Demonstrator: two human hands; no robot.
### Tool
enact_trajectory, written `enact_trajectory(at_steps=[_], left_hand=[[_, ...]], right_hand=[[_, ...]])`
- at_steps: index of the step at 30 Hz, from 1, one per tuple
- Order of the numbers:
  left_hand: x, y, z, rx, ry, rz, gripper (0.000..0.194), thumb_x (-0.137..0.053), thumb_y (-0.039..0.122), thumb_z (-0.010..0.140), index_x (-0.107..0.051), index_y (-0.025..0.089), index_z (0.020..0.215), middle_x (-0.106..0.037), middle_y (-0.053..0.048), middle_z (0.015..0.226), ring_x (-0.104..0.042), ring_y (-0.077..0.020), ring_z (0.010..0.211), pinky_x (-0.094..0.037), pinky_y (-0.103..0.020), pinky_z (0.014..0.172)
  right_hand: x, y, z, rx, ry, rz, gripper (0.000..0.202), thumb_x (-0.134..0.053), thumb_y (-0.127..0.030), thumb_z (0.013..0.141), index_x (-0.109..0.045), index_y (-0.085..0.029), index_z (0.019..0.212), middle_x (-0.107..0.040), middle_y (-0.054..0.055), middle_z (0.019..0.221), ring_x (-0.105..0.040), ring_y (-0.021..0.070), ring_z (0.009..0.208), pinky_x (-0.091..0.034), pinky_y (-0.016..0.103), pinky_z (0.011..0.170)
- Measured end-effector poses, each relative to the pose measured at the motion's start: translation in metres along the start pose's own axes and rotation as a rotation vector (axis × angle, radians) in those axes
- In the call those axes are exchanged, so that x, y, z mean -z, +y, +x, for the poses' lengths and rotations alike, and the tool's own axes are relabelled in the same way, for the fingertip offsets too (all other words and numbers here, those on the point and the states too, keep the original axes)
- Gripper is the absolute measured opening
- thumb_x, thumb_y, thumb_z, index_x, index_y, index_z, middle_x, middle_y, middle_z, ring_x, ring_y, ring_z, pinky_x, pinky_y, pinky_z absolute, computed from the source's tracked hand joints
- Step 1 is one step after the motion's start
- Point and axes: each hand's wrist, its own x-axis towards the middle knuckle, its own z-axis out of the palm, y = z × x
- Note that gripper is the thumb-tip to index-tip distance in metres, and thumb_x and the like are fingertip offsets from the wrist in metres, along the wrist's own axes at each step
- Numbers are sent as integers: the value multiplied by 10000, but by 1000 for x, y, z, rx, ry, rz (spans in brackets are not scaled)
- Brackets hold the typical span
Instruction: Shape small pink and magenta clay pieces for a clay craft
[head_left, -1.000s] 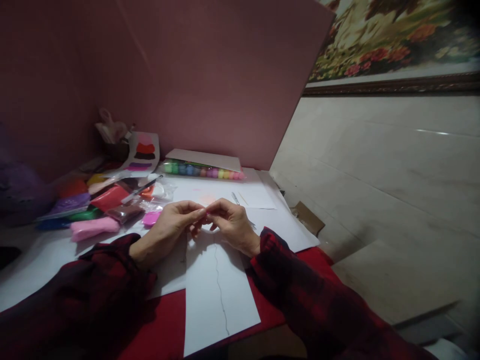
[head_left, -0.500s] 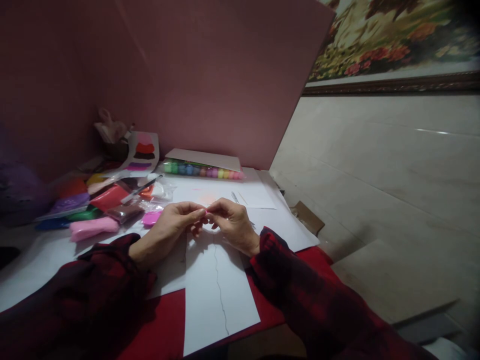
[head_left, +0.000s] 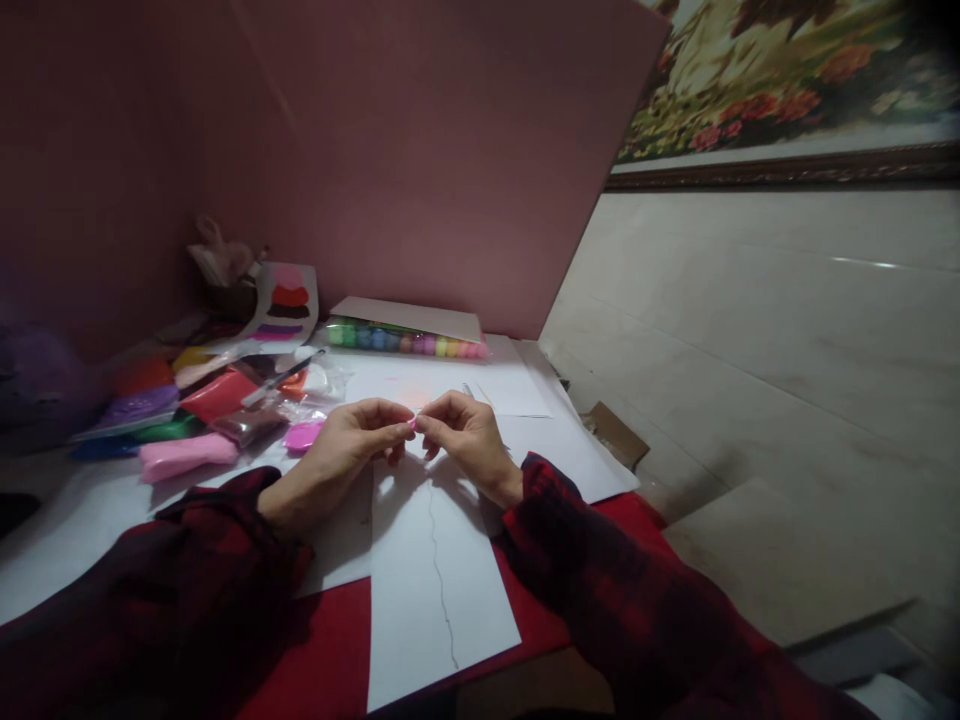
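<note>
A tiny bit of bright pink modelling clay shows between the fingertips of both hands. My left hand pinches it from the left with thumb and forefinger. From the other side, the thumb and forefinger of my right hand close on it too. The two hands meet above a white sheet of paper that bears a wavy pencil-like line. Just left of my left hand lies an opened magenta clay pack. Most of the clay piece is hidden by the fingers.
Several coloured clay packs, including a pink one and a red one, are heaped at left. A clear pack of coloured clay lies by the pink wall. A pen rests behind my right hand. Red cloth covers the table's front.
My right hand has shifted slightly, its fingers turning a little at the pink clay. My left hand stays nearly where it was, and the things on the table have not moved.
</note>
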Motion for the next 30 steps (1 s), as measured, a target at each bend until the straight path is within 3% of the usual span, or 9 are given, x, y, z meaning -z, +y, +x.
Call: enact_trajectory(at_steps=[4,11,15,22,30], left_hand=[[1,-1,2,4,-21,11,260,-820,333,596,-686,125,674,-618,-5,545,-517,-99,463,-398,-218,467],[-1,3,-2,32,-30,-113,227,-827,289,603,-704,129,706,-651,-20,586,-536,-98,475,-416,-211,460],[-2,4,-3,25,-26,-132,204,-826,246,617,-726,127,749,-646,-16,569,-531,-87,484,-400,-192,458],[0,0,0,9,14,-119,294,-833,299,613,-696,141,819,-644,2,597,-525,-87,468,-417,-197,449],[4,-4,1,18,-62,-63,244,-785,340,676,-673,123,673,-579,4,524,-493,-81,457,-387,-182,434]], right_hand=[[1,2,2,-7,24,10,274,-738,-382,694,-586,-155,701,-578,-36,553,-551,92,447,-508,225,429],[3,3,4,-50,198,-35,195,-703,-296,702,-572,-151,694,-558,-38,550,-512,80,426,-480,207,380],[2,3,3,-52,124,-16,199,-692,-308,728,-576,-147,716,-570,-34,572,-504,69,403,-449,190,357],[-2,2,0,18,1,43,214,-664,-362,787,-617,-155,820,-579,-25,617,-556,90,513,-523,220,456],[-2,1,-5,101,-50,-134,145,-696,-270,766,-626,-174,849,-615,-6,721,-579,97,578,-508,226,503]])
